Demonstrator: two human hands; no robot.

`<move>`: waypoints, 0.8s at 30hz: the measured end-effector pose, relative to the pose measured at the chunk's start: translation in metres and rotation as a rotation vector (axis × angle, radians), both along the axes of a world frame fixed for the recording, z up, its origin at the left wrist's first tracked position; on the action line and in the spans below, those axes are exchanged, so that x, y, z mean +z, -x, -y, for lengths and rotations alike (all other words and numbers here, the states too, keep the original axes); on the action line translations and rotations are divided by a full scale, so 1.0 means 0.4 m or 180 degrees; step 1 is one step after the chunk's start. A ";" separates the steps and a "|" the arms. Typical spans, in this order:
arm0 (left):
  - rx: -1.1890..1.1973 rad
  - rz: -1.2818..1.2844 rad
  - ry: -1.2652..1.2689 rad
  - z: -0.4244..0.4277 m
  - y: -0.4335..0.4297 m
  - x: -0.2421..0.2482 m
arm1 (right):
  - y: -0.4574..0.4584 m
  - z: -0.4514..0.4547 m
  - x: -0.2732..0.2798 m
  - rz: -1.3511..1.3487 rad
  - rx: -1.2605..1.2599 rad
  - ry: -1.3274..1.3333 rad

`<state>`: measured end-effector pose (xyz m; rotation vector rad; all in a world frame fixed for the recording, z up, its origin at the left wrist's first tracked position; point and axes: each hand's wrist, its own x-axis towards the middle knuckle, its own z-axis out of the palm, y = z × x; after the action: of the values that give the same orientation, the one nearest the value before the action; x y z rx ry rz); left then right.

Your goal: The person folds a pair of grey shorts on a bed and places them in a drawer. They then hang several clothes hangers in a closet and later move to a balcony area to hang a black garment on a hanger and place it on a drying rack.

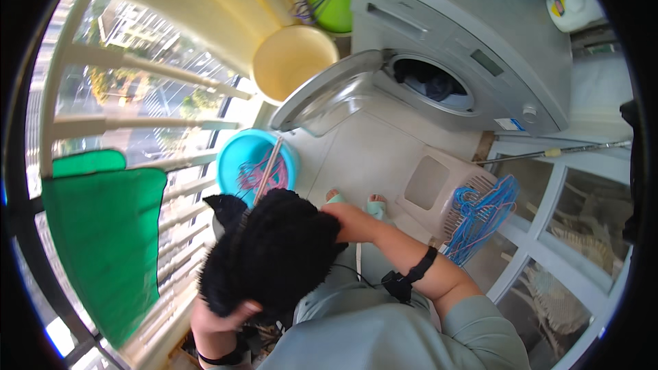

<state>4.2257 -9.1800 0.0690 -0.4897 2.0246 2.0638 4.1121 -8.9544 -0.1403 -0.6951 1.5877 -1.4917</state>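
A black fluffy textile (272, 252) is bunched between my two hands in front of my chest. My left hand (231, 316) grips its lower left edge, with the thumb over the fabric and motion blur on the fingers. At its upper right edge, my right hand (345, 222) holds it, the fingers largely hidden behind the cloth. Beyond the textile stands a turquoise bucket (294, 164) with pink wire hangers (277, 172) inside. The door (329, 92) of the front-loading washing machine (437, 5) is open, and dark fabric (437, 87) lies in the drum.
A beige bucket (295, 61) stands by the window wall. Blue wire hangers (480, 210) hang over an upturned beige plastic basket (434, 185) on the right. Green cloth (105, 246) hangs at the window bars on the left. Detergent bottles (573, 7) sit at the upper right.
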 end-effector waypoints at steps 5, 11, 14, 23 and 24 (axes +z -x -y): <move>0.1113 -0.1443 0.3559 0.114 -0.254 0.162 | 0.003 -0.046 0.228 0.0258 0.1102 -0.0192; 0.3506 -0.0856 0.5021 0.017 -0.546 0.381 | -0.155 -0.023 0.407 -0.0370 0.3042 0.0187; 0.4007 -0.0738 0.5389 -0.080 -0.647 0.451 | -0.188 -0.001 0.444 -0.1233 0.1482 0.0758; 0.4259 -0.0768 0.6121 -0.231 -0.735 0.579 | -0.315 0.039 0.605 -0.0923 0.3645 0.1254; 0.4167 -0.0852 0.6148 -0.245 -0.711 0.597 | -0.298 0.043 0.608 -0.0416 0.3740 0.0937</move>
<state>4.5099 -9.0821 0.3077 -2.0908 3.5686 -0.8871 4.2312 -8.9715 0.1028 -1.5576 0.7190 -0.7645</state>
